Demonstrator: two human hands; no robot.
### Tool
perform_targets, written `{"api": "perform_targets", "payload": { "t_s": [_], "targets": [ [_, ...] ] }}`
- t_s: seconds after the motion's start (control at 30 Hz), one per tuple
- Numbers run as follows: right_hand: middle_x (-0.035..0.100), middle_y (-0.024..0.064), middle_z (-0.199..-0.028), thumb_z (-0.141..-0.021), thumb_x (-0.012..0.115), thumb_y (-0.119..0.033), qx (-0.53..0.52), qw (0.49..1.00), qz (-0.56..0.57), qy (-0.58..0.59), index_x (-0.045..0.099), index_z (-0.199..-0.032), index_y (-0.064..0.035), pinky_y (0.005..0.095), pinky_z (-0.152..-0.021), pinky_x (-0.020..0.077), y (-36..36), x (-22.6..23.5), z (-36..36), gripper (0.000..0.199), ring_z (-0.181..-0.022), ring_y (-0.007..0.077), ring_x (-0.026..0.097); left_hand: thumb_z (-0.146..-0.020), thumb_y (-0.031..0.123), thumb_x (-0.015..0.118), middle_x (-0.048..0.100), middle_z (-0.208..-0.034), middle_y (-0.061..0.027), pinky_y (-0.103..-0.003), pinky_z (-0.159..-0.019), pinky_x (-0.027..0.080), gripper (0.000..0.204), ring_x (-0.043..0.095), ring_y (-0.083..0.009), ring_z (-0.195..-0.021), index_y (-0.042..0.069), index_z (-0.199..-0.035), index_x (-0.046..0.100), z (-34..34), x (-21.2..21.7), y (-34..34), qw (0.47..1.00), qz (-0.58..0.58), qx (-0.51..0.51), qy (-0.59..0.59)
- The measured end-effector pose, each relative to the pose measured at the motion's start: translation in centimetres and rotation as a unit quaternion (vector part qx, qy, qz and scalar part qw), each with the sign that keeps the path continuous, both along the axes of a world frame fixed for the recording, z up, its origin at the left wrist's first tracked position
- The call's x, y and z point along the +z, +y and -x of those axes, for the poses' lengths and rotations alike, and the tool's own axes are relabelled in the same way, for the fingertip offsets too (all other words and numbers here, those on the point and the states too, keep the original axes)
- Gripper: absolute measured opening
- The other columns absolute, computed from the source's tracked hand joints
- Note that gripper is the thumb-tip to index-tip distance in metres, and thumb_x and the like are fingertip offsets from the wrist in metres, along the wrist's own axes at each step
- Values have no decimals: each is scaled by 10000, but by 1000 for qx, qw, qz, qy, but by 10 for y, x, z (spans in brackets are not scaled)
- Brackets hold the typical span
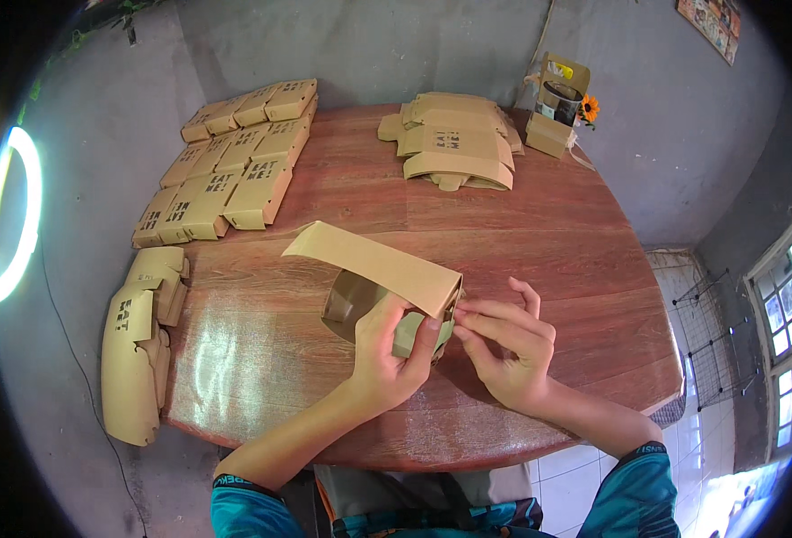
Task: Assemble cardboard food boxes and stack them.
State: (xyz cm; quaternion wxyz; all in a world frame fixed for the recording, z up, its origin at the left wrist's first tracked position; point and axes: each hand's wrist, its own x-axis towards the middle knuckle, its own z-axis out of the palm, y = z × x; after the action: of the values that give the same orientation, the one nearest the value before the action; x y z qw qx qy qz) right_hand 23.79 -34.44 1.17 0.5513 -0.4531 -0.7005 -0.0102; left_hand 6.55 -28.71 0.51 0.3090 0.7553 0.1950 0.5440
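A half-folded brown cardboard box (374,269) stands on the wooden table (539,242) in front of me, its long lid flap sticking out to the upper left. My left hand (387,354) grips the box's near side wall from below. My right hand (504,345) touches the box's right corner with its fingertips pressed on a small flap.
Rows of folded brown boxes (230,166) lie at the table's far left. A stack of flat box blanks (454,143) sits at the far middle, a small box with a roll and an orange flower (562,103) behind it. More blanks (140,341) hang off the left edge. A ring light (10,215) glows left.
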Motion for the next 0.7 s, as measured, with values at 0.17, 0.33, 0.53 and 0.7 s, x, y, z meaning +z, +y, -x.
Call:
{"api": "perform_targets", "payload": {
  "t_s": [0.17,0.33,0.53,0.7],
  "targets": [
    [739,-19,-1095,-783,819,-82,8,1000,12,-15,789,-996,-131,461,-1063,314,-3,0,2,221,-986,126,700,-940,-34,630,684,-971,-112,-311,-753,518,180,668,-211,-849,-17,-1120,622,1,-1,4,999,-42,24,-7],
    [666,-14,-1190,-754,810,-60,60,998,35,-10,777,-1021,-122,459,-1031,320,-2,2,1,277,-1028,162,647,-969,-65,599,685,-987,-49,-271,-752,509,161,641,-116,-826,-20,-1120,633,3,2,2,998,-44,35,23],
    [581,118,-1244,-747,811,-49,42,998,-25,-31,755,-1093,-93,404,-957,432,0,10,-2,353,-1069,240,592,-973,-112,544,610,-1127,-69,-266,-889,476,241,604,-128,-1006,-24,-1191,596,4,-3,11,999,27,-6,-22],
    [617,158,-1203,-756,826,-14,48,997,-25,49,688,-1126,-35,371,-888,534,15,15,-10,395,-994,267,649,-911,-117,581,504,-1225,-141,-309,-855,476,249,563,-249,-1039,-11,-1135,612,-2,2,11,998,18,-58,1]
  ]
}}
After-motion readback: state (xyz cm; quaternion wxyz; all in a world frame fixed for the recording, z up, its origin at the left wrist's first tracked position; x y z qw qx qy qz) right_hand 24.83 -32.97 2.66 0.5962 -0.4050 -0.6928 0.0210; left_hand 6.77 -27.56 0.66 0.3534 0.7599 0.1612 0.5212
